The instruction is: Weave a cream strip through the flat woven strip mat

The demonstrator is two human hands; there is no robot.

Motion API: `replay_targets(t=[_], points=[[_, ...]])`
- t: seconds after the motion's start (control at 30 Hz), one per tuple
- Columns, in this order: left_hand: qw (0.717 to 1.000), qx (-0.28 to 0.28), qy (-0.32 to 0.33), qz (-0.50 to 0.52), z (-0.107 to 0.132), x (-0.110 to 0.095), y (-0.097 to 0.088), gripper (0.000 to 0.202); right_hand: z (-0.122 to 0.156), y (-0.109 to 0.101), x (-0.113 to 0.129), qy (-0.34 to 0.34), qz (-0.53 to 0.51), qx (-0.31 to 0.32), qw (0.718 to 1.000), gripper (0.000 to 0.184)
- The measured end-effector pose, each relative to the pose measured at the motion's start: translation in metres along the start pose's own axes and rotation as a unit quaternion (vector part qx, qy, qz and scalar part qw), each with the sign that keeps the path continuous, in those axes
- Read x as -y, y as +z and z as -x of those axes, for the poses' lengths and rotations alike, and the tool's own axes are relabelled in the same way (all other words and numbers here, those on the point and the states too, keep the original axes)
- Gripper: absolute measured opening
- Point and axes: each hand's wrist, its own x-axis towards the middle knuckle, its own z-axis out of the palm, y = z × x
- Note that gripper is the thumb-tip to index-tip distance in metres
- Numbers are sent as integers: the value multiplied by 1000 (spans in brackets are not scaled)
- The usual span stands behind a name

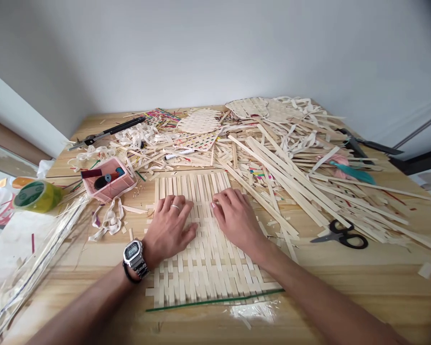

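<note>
A woven mat [208, 268] of pale flat strips, like bamboo, lies flat on the table before me. Its near part is closely woven; toward the far end the lengthwise strips [192, 184] run side by side. My left hand [170, 225] rests on the mat's left half, fingers bent downward and thumb held apart. On the right half, my right hand [233, 218] has curled fingers with thumb and forefinger close together at the strips; what lies between them is hidden. A green strip [215, 302] runs along the mat's near edge.
Loose strips [287, 177] pile up at the back and right. Black scissors [341, 235] lie right of the mat. To the left are a pink basket [111, 189] with thread spools, yellow-green tape [39, 196] and long thin strips [39, 258]. Woven round pieces [199, 120] lie behind.
</note>
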Motion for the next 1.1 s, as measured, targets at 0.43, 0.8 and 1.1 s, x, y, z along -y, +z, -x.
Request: replay_targets(t=[0.43, 0.8, 1.1], points=[[998, -50, -11, -20, 2, -3, -3, 35, 0, -4, -2, -28, 29, -25, 999, 23], [994, -9, -93, -48, 8, 19, -16, 21, 0, -1, -5, -37, 13, -38, 998, 21], [997, -28, -59, -39, 24, 22, -14, 31, -1, 1, -5, -39, 11, -49, 998, 22]])
